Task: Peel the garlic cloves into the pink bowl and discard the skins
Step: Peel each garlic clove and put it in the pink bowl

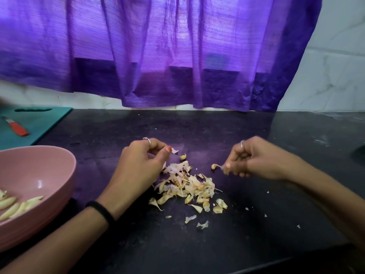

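Peeling looks done: pale peeled garlic cloves point(14, 206) lie in the round pink plastic bowl point(65, 161) at left, long axes running lower-left to upper-right. Step in hand is skin cleanup. Left hand point(138, 167) pinches a papery white skin scrap point(174, 151) between thumb and fingers. Right hand point(254, 161) has fingers curled, seemingly on a bit of skin point(215, 166); blurred, so can't confirm the grip. Heap of dry tan garlic skins point(187, 186) sits on the black stone counter point(217, 125) between the hands. Next: gather the heap together, then bin it.
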`<state>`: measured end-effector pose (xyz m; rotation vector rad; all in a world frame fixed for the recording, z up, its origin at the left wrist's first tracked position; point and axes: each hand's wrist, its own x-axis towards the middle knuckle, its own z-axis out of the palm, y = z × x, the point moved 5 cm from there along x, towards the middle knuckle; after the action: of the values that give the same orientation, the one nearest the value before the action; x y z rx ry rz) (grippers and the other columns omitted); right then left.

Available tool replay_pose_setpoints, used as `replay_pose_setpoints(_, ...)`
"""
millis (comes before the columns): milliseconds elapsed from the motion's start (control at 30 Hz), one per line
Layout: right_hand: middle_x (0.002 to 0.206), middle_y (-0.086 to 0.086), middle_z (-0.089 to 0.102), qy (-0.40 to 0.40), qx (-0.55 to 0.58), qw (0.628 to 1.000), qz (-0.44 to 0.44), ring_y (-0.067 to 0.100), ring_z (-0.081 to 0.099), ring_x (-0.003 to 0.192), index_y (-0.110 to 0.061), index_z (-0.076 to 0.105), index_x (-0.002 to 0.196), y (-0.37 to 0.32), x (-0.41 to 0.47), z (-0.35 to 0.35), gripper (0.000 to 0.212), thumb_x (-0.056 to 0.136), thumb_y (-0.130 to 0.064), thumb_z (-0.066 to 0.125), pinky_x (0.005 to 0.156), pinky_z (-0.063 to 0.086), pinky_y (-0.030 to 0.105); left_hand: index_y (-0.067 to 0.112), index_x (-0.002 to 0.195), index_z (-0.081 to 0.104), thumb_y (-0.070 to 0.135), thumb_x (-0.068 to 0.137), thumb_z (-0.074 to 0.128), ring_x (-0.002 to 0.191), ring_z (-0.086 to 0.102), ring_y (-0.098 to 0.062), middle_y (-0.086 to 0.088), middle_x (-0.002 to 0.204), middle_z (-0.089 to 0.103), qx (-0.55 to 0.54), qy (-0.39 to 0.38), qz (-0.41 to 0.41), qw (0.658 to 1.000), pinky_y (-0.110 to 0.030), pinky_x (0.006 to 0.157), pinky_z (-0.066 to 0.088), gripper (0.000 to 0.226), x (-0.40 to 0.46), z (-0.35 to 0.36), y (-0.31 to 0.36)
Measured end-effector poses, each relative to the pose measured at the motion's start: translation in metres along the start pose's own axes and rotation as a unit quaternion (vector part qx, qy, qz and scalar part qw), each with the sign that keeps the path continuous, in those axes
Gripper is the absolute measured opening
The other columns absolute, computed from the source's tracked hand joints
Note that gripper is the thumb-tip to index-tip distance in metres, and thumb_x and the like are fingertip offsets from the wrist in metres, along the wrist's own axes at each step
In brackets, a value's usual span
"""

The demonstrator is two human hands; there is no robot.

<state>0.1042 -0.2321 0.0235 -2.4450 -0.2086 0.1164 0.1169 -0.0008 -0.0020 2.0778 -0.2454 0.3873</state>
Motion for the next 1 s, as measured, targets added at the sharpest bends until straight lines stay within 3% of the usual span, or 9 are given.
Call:
replay_pose_setpoints(167,0.063,0.005,0.068,0.084,0.079,0.993,-0.041,0.007,0.055,0.054,-0.001,0.07,0.075,-0.01,0.001,-0.02,0.009,0.084,-0.003,0.07,0.052,0.046,0.016,0.024,0.083,0.07,0.029,0.092,0.059,0.07,0.067,-0.013,0.001,0.071,0.071,-0.011,0.003,-0.004,1.0,-0.027,0.067,0.052,0.015,0.0,-0.002,-0.001)
replay_pose_setpoints(300,0.078,0.02,0.071,0.04,0.027,0.999,-0.011,0.015,0.059,0.063,-0.001,0.07,0.079,0.004,0.0,0.008,0.009,0.084,-0.008,0.072,0.064,0.05,0.028,0.022,0.086,0.071,0.027,0.092,0.059,0.073,0.066,-0.01,0.007,0.073,0.07,-0.012,0.009,-0.002,1.0,-0.021,0.064,0.048,0.015,0.0,-0.004,0.002)
replay_pose_setpoints(467,0.083,0.022,0.072,0.051,0.033,0.998,-0.026,0.013,0.057,0.061,-0.004,0.069,0.073,-0.013,0.001,-0.01,0.011,0.084,-0.004,0.07,0.053,0.046,0.018,0.021,0.085,0.071,0.026,0.092,0.059,0.075,0.067,-0.012,0.008,0.075,0.07,-0.014,0.002,0.001,1.0,-0.027,0.071,0.052,0.015,0.001,-0.002,0.001)
replay_pose_setpoints(533,0.074,0.015,0.072,0.069,0.062,0.995,-0.036,0.008,0.057,0.056,0.0,0.069,0.072,-0.019,0.002,-0.021,0.012,0.084,0.002,0.068,0.05,0.044,0.014,0.022,0.085,0.071,0.026,0.092,0.059,0.075,0.067,-0.013,0.008,0.075,0.071,-0.017,0.002,0.001,1.0,-0.031,0.074,0.053,0.015,0.001,-0.002,0.0)
replay_pose_setpoints(633,0.067,0.003,0.072,-0.003,-0.053,0.999,0.009,0.006,0.065,0.06,-0.006,0.071,0.068,-0.008,0.006,0.009,0.016,0.083,0.001,0.069,0.058,0.052,0.02,0.023,0.084,0.071,0.026,0.092,0.059,0.074,0.067,-0.013,0.009,0.074,0.071,-0.021,0.0,0.0,1.0,-0.03,0.072,0.053,0.015,0.0,-0.001,0.0)
replay_pose_setpoints(700,0.067,0.001,0.072,-0.004,-0.093,0.995,0.032,0.003,0.062,0.056,-0.01,0.07,0.065,-0.003,0.006,0.014,0.019,0.082,-0.002,0.07,0.059,0.052,0.02,0.023,0.084,0.07,0.026,0.092,0.059,0.075,0.067,-0.013,0.009,0.074,0.071,-0.02,-0.004,0.0,1.0,-0.028,0.071,0.052,0.015,-0.001,-0.001,0.001)
replay_pose_setpoints(833,0.074,0.011,0.07,0.08,0.11,0.991,-0.008,0.007,0.057,0.054,0.003,0.064,0.065,-0.016,0.001,-0.018,0.02,0.082,0.013,0.063,0.048,0.045,0.013,0.022,0.087,0.071,0.027,0.093,0.058,0.075,0.067,-0.013,0.007,0.076,0.071,-0.017,-0.007,0.001,1.0,-0.03,0.072,0.053,0.015,0.0,0.001,0.003)
replay_pose_setpoints(933,0.073,0.009,0.071,-0.014,-0.038,0.998,0.04,0.012,0.059,0.06,-0.008,0.066,0.064,-0.003,0.001,0.018,0.02,0.083,-0.002,0.07,0.061,0.051,0.025,0.024,0.084,0.07,0.026,0.092,0.058,0.074,0.066,-0.012,0.008,0.074,0.07,-0.02,0.0,0.003,1.0,-0.031,0.071,0.053,0.014,-0.002,0.001,0.003)
replay_pose_setpoints(1000,0.07,0.006,0.071,-0.014,-0.064,0.997,0.033,0.004,0.058,0.055,-0.005,0.066,0.067,-0.01,0.001,0.019,0.017,0.084,-0.003,0.07,0.058,0.051,0.022,0.024,0.085,0.07,0.026,0.092,0.058,0.074,0.066,-0.012,0.008,0.073,0.07,-0.018,0.004,0.006,1.0,-0.033,0.073,0.054,0.014,-0.002,0.0,0.004)
